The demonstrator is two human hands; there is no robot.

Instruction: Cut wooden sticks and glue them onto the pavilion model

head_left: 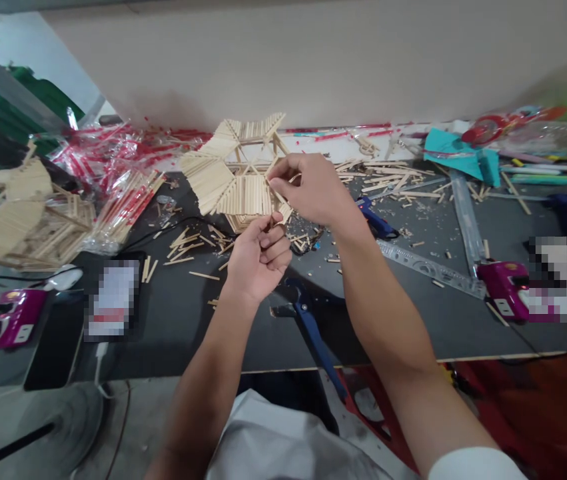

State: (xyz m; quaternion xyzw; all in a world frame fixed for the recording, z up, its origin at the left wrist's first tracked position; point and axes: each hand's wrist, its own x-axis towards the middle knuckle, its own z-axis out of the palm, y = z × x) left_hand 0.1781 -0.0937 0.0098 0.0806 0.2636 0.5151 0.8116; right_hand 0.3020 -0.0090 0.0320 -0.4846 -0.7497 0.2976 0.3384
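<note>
A model built of thin wooden sticks [210, 179], with a slatted roof, stands at the back middle of the dark table. My right hand [306, 187] is at its right side, thumb and forefinger pinched at a thin stick on the structure. Below the model's front edge, my left hand [262, 257] is turned palm up with its fingers curled; its fingertips meet near the model's lower edge, and what they hold is too small to make out.
Loose sticks [180, 247] and a blue glue gun [377, 217] lie around. A blue cutter [308, 320], clear ruler [430, 269], phone [113, 300], purple power strips [503, 290] and another stick model [28, 213] also occupy the table.
</note>
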